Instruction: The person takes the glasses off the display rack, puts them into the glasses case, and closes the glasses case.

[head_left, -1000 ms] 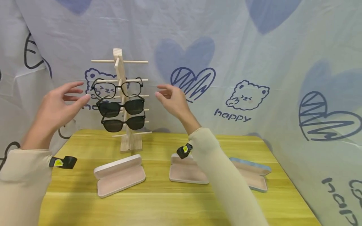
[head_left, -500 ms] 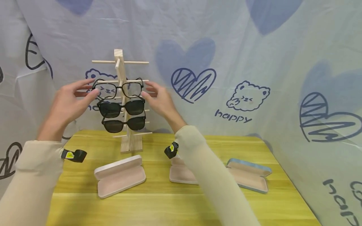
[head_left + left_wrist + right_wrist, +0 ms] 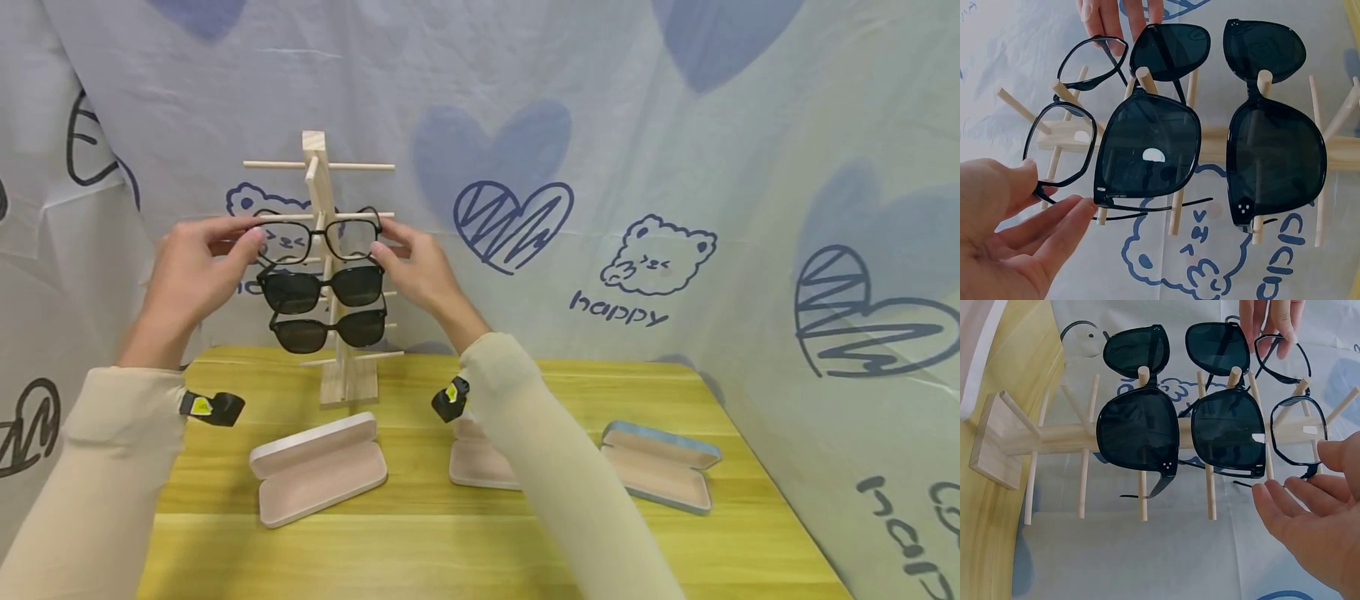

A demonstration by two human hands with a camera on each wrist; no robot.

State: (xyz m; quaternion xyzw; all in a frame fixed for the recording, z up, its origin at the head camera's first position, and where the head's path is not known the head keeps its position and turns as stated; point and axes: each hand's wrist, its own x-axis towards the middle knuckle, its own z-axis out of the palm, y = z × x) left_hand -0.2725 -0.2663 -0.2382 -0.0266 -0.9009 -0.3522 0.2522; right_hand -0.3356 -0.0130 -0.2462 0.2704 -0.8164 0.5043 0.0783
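Note:
Clear-lens eyeglasses with a black frame (image 3: pixel 318 232) hang on a pale wooden display stand (image 3: pixel 349 385), one peg level below its top. My left hand (image 3: pixel 198 268) pinches the left end of that frame, thumb in front and fingers behind at the temple. At the opposite end, my right hand (image 3: pixel 422 268) grips the right hinge corner the same way. Directly below hang black sunglasses (image 3: pixel 357 285), with a second pair of sunglasses (image 3: pixel 362 327) under them. In the left wrist view the thumb meets the eyeglasses' rim (image 3: pixel 1027 145), and a fingertip lies close to the upper sunglasses.
Three opened glasses cases stand on the wooden table (image 3: pixel 420 550): a white one (image 3: pixel 322 482) at left, a pale one (image 3: pixel 483 467) partly behind my right sleeve, and a blue one (image 3: pixel 660 479) at right. A printed curtain (image 3: pixel 525 50) hangs behind.
Both hands have moved inward from either side of the stand and taken hold of the eyeglasses' ends. The eyeglasses have shifted very slightly; both sunglasses and the cases stay put.

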